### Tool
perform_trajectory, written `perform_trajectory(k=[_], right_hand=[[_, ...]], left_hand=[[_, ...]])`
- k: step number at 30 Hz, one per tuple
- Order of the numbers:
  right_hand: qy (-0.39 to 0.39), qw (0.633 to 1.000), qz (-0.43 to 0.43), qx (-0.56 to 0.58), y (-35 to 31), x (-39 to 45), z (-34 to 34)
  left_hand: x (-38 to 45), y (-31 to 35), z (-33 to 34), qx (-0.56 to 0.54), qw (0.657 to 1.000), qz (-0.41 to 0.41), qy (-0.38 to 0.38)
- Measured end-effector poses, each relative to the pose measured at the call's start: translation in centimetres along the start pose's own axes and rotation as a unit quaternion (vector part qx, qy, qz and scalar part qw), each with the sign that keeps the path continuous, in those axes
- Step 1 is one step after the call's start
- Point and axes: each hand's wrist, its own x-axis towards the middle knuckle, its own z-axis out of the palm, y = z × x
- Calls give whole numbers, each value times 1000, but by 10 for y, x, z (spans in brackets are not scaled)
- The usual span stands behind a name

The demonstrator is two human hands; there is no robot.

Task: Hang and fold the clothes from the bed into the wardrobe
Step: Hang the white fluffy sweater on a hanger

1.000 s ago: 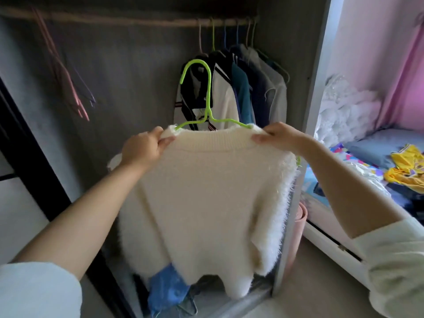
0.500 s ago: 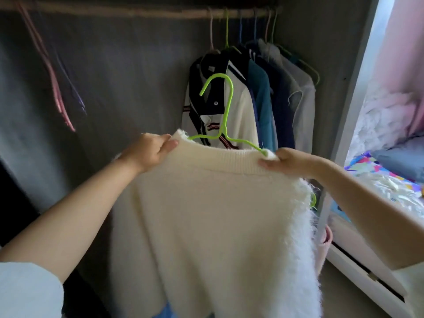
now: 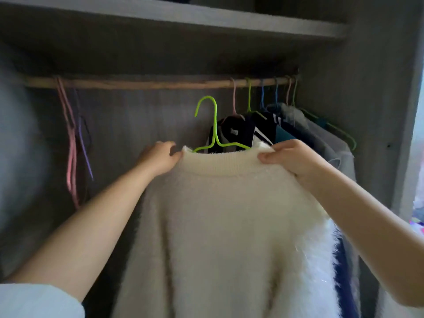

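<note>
Two bare forearms reach in from the lower corners. The left hand (image 3: 160, 158) and right hand (image 3: 290, 157) wear no rings, watch or gloves. A pale, whitish sleeve (image 3: 34, 301) covers the left upper arm, ending above the elbow at the bottom-left edge.

sweater (image 3: 229, 226) on hanger (image 3: 214, 136), below rail (image 3: 149, 84)

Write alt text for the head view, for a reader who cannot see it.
Two bare hands, left hand and right hand, hold a fluffy cream sweater on a green hanger by its shoulders, its hook below the wardrobe rail. Hung clothes crowd the rail's right end; empty hangers dangle left.
</note>
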Motion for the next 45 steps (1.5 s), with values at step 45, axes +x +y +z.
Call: perform_trajectory(k=[45], right_hand=[[94,817,-130,-554,17,6,-26]], left_hand=[[32,131,8,-11,971,220,97]])
